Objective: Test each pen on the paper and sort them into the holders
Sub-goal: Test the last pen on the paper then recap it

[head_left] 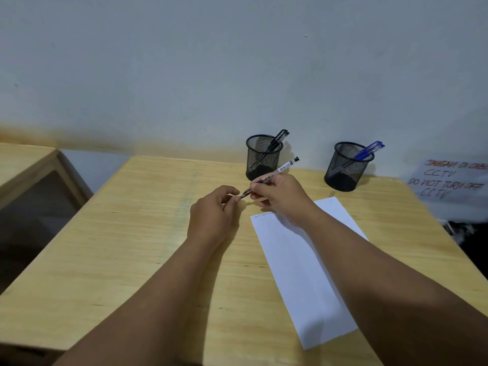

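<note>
1. Your right hand (277, 192) pinches the barrel of the pen (272, 177), fingers closed around it, its black end pointing to 1 o'clock.
2. Your left hand (214, 207) closes its fingertips on the pen's lower tip — probably on the cap, but this part is too small to tell.
3. The paper (303, 273) lies under your right forearm, ready for the test.
4. The black-pen holder (262, 157) stands at 12 o'clock, the blue-pen holder (348, 166) at 2 o'clock — near enough for sorting.

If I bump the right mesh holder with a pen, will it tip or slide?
The right holder looks light, thin wire mesh, so it may slide on the smooth table. Its blue pens lean to one side, so tipping that way seems likelier.
</note>
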